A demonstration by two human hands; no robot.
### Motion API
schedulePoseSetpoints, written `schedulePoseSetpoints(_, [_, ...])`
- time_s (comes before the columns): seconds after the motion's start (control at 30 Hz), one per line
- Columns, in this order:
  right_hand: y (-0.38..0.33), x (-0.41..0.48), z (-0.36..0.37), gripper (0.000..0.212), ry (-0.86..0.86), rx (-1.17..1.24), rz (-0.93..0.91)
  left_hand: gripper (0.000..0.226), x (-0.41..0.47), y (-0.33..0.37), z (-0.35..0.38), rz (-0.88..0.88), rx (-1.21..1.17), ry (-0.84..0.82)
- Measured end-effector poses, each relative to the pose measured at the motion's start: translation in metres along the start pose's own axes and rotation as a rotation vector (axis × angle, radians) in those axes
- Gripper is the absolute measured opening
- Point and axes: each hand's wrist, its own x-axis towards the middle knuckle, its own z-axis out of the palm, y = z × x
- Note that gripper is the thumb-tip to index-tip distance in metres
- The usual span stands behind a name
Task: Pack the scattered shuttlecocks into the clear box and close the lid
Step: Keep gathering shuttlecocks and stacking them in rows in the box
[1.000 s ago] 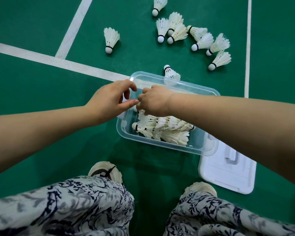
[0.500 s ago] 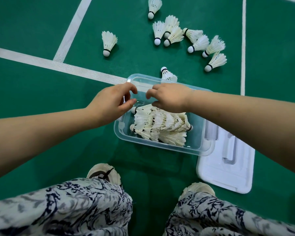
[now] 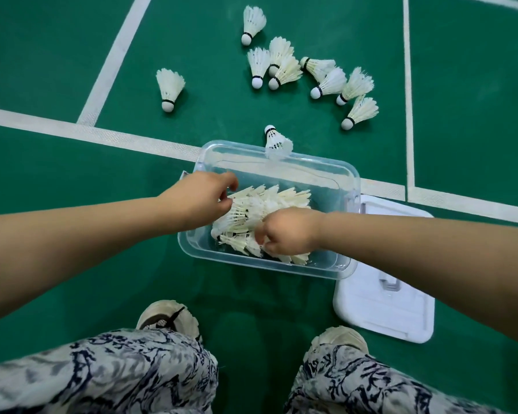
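Observation:
A clear plastic box point(image 3: 352, 186) stands open on the green court floor, with a pile of white shuttlecocks point(image 3: 269, 204) inside it. My left hand point(image 3: 199, 200) is over the box's left end, its curled fingers touching the pile's feathers. My right hand point(image 3: 287, 231) reaches down into the pile near the front wall, fingers closed among the shuttlecocks; what they grip is hidden. A white lid point(image 3: 386, 300) lies flat to the right of the box. One shuttlecock point(image 3: 277, 143) leans on the box's far rim. Several more point(image 3: 326, 82) lie scattered beyond, and one point(image 3: 169, 88) lies apart at the left.
White court lines point(image 3: 87, 132) cross the green floor behind and to the right of the box. My two shoes point(image 3: 168, 318) and patterned trouser legs point(image 3: 117, 375) fill the bottom of the view, close to the box's front.
Both hands have dropped from above the box's far left corner down onto the pile. The right hand moved toward me into the shuttlecocks. The pile has shifted.

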Motion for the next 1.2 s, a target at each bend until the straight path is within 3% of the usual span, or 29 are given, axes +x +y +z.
schedulePoseSetpoints(0.27, [-0.003, 0.006, 0.010, 0.033, -0.002, 0.018, -0.078, 0.028, 0.003, 0.004, 0.009, 0.057, -0.021, -0.090])
schedulePoseSetpoints(0.37, [0.002, -0.004, 0.002, 0.030, 0.056, 0.148, -0.042, 0.027, 0.002, 0.005, 0.007, 0.065, -0.035, -0.073])
schedulePoseSetpoints(0.6, [0.009, -0.033, -0.023, 0.030, 0.295, 0.399, 0.084, 0.027, -0.002, 0.012, -0.001, 0.076, -0.047, 0.038])
schedulePoseSetpoints(1.2, [0.012, -0.092, -0.083, 0.028, 0.709, 0.382, 0.254, 0.027, -0.009, 0.077, -0.041, 0.259, -0.144, 0.319])
